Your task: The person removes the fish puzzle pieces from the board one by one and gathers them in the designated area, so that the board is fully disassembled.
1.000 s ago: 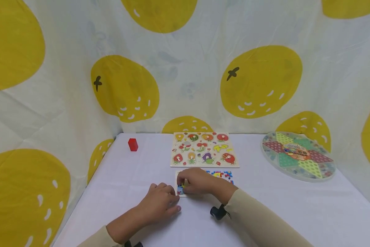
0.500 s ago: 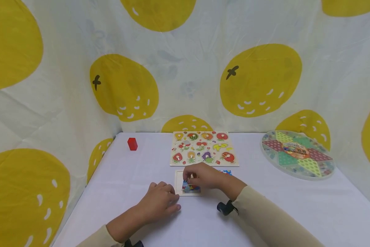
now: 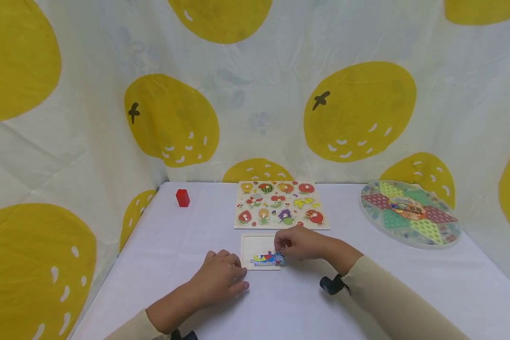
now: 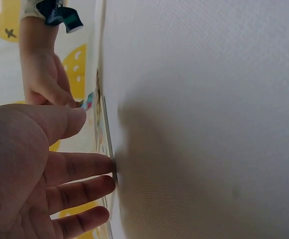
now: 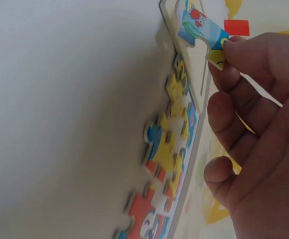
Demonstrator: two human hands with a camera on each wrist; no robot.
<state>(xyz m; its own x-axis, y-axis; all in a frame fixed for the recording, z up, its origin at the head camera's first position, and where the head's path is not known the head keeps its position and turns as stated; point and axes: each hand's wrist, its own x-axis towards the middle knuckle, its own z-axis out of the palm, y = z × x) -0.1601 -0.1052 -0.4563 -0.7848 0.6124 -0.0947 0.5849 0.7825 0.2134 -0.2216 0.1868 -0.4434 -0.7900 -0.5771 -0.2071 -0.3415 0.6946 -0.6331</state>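
Note:
My right hand (image 3: 303,243) pinches a blue and yellow jigsaw piece (image 5: 204,35) between thumb and forefinger. It holds the piece over the right edge of a shallow wooden puzzle tray (image 3: 250,243). Several joined jigsaw pieces (image 3: 263,259) lie along the tray's near side, and its pale base shows beyond them. Fingers spread, my left hand (image 3: 220,278) rests on the table, fingertips right at the tray's near left corner. In the right wrist view, loose jigsaw pieces (image 5: 159,144) lie beside the tray; my right hand and forearm hide them in the head view.
Behind the tray lies a fruit peg puzzle board (image 3: 282,205). A round Chinese checkers board (image 3: 410,215) is at the back right, and a red block (image 3: 183,198) stands at the back left. A lemon-print curtain (image 3: 259,113) rises behind the white table (image 3: 152,264).
My right hand has moved right across the tray, from its left side to its right edge, with a jigsaw piece now in its pinch. More of the tray's base shows. My left hand stays put.

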